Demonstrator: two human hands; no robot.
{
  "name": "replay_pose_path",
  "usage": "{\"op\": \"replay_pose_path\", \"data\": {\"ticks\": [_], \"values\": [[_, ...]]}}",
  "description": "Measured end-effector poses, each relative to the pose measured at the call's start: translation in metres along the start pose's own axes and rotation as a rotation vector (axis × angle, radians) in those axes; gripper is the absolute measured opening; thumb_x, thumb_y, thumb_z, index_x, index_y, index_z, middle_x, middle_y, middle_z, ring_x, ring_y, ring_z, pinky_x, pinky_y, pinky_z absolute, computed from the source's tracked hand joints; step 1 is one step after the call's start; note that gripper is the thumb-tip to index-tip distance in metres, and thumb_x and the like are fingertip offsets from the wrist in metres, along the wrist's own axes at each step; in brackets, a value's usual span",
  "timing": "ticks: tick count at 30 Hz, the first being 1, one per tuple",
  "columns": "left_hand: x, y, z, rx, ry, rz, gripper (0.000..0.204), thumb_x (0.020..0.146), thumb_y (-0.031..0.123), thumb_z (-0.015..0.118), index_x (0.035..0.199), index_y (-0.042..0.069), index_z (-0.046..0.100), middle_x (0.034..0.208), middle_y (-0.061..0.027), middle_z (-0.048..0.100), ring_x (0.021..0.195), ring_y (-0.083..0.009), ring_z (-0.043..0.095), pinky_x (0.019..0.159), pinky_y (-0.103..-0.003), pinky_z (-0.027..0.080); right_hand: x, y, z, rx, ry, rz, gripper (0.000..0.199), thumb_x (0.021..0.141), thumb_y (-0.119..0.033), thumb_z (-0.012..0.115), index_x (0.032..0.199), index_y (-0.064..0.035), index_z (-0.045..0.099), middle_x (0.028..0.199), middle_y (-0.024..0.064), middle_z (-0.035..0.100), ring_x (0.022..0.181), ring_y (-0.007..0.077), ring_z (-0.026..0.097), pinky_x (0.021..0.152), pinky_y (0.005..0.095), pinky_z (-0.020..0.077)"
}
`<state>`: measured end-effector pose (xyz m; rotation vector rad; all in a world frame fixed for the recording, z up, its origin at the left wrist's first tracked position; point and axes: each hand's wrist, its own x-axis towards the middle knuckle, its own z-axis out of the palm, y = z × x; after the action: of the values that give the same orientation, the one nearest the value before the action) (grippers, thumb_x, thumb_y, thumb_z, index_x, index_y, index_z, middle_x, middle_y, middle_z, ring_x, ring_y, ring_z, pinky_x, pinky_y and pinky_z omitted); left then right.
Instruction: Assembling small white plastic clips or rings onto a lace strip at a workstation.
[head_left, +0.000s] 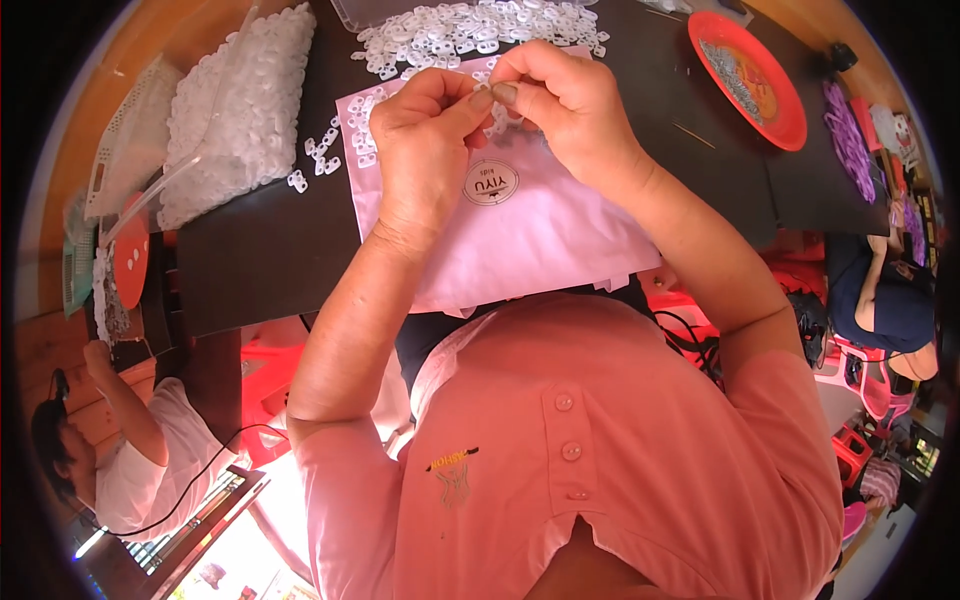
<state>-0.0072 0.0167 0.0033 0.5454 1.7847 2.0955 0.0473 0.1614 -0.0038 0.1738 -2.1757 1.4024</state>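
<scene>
Left hand [425, 135] and right hand [560, 100] meet fingertip to fingertip, both pinched shut on a small white plastic ring piece [492, 88], held above the pale pink plastic bag [540, 230], probably so drops land there.

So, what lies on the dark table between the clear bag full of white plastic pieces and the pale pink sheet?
In the head view, a few loose white plastic pieces lie on the dark table between the clear bag and pale pink sheet.

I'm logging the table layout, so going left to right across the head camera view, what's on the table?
White perforated tray → clear bag of white plastic pieces → left hand → right hand, both over the pink bag → red plate → purple pieces.
</scene>
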Motion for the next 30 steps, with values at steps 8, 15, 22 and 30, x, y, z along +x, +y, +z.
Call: {"op": "replay_pose_path", "data": {"ticks": [8,15,22,30], "values": [[0.001,0.002,-0.002,-0.039,0.016,-0.074,0.012,0.090,0.008,0.061,0.090,-0.004,0.063,0.075,-0.0070,0.063,0.059,-0.0114,0.056,0.050,-0.023,0.041,0.003,0.002,-0.002,-0.073,0.027,-0.092,0.012,0.083,0.004,0.057,0.093,-0.0018,0.061,0.070,0.0082,0.062,0.061,0.0167,0.059,0.057,0.0288,0.0465],[0.001,0.000,-0.001,0.007,-0.005,-0.053,0.010,0.090,0.008,0.061,0.092,-0.002,0.063,0.075,-0.0057,0.063,0.060,-0.0101,0.056,0.049,-0.022,0.041,0.003,0.003,-0.004,-0.256,0.060,-0.209,0.013,0.082,0.004,0.056,0.092,-0.0031,0.060,0.071,0.0115,0.062,0.063,0.0262,0.062,0.058,0.0347,0.0478],[0.001,-0.014,0.004,0.174,0.058,0.112,0.007,0.088,0.003,0.061,0.083,-0.002,0.060,0.069,-0.0031,0.061,0.057,-0.0073,0.053,0.053,-0.023,0.045,0.000,0.006,0.000,-0.175,0.031,-0.081,0.008,0.082,0.001,0.058,0.090,-0.0011,0.059,0.067,0.0125,0.061,0.060,0.0260,0.061,0.056,0.0349,0.0468],[0.003,-0.018,0.002,0.174,0.077,0.144,0.009,0.090,0.008,0.062,0.086,0.000,0.062,0.070,-0.0021,0.061,0.056,-0.0067,0.052,0.047,-0.020,0.039,-0.002,0.004,0.007,0.142,0.009,0.227,0.007,0.084,-0.004,0.063,0.087,0.0016,0.062,0.065,0.0035,0.060,0.059,0.0084,0.053,0.054,0.0262,0.0436]]}}
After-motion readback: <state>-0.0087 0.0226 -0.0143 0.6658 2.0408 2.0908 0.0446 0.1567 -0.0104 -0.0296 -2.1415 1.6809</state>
